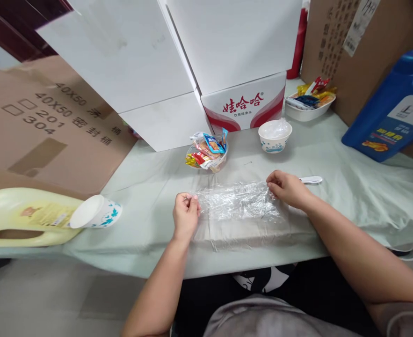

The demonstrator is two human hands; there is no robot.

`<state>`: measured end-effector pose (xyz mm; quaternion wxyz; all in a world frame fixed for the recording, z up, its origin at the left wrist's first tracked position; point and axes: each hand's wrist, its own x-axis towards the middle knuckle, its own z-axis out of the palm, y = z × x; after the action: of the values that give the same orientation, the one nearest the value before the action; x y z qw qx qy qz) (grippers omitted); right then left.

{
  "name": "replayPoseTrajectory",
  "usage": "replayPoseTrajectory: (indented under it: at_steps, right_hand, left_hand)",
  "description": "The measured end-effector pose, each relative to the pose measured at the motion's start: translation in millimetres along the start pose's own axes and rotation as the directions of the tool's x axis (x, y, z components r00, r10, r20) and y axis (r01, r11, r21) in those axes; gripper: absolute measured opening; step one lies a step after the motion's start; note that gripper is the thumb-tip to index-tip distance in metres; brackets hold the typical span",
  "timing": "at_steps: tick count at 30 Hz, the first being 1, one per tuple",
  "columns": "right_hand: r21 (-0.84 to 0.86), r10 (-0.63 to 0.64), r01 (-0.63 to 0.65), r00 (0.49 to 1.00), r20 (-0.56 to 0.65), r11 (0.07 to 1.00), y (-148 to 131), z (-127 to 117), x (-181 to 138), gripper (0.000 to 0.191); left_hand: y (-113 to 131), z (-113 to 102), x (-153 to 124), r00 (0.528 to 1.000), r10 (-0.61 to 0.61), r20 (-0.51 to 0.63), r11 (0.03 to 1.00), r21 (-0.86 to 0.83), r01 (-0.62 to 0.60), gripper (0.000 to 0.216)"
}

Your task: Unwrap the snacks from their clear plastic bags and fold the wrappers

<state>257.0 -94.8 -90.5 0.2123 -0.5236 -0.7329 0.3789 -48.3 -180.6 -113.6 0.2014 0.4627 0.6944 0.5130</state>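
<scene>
Pinched closed between thumb and fingers, the left hand (pixel 186 213) has hold of the left end of a crinkled clear plastic film (pixel 236 204); the right hand (pixel 287 188) has its thumb and fingertips closed on the opposite end. Spread between them, the film is over the near part of the pale green tablecloth (pixel 146 210), its long axis running left to right, roughly along the table's front edge, with the right end slightly farther from the person. A loose lower edge trails toward the person; whether it is one sheet or a flat bag, I cannot tell.

Just past the right hand, a white handle (pixel 312 179) points rightward. Beyond the film are a clear bowl (pixel 221 162) of wrapped snacks and, to its right, a printed paper bowl (pixel 275 146) with clear plastic in it. Well to the left, another paper bowl (pixel 101 213) is beside a pale yellow jug (pixel 27 215).
</scene>
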Motion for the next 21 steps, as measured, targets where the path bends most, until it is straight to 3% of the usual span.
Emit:
replayPoseTrajectory:
  at_steps: [3, 6, 11, 16, 18, 21]
  right_hand:
    - [-0.367, -0.052, 0.014, 0.994, -0.092, 0.93, -0.2, 13.0, 1.9, 0.023]
    - [-0.533, -0.087, 0.013, 0.99, -0.115, 0.846, 1.6, 20.5, 0.2, 0.031]
    - [-0.623, -0.063, -0.026, 0.991, -0.12, 0.782, 1.9, 22.2, -3.3, 0.031]
    - [-0.644, -0.043, 0.021, 0.999, -0.019, 0.765, -3.5, 21.1, -5.3, 0.031]
    - [-0.639, -0.059, 0.041, 0.998, -0.007, 0.768, -4.1, 21.3, -5.9, 0.033]
    - [-0.624, -0.086, 0.056, 0.996, -0.018, 0.78, -1.9, 22.2, -6.2, 0.034]
  left_hand:
    - [-7.9, 1.8, 10.5, 0.999, 0.049, -0.014, 0.977, 0.207, -0.045, 0.019]
    - [-15.5, 7.0, 18.1, 0.993, 0.114, -0.008, 0.939, 0.328, -0.105, 0.017]
    - [-14.8, 10.6, 18.6, 0.989, 0.127, 0.074, 0.879, 0.454, -0.147, 0.015]
    - [-0.4, -11.4, 7.7, 0.97, 0.019, 0.241, 0.758, 0.629, -0.171, 0.019]
    - [3.3, -20.5, 6.3, 0.958, -0.02, 0.286, 0.778, 0.607, -0.165, 0.02]
    - [-0.6, -22.5, 10.5, 0.976, 0.024, 0.217, 0.884, 0.45, -0.122, 0.018]
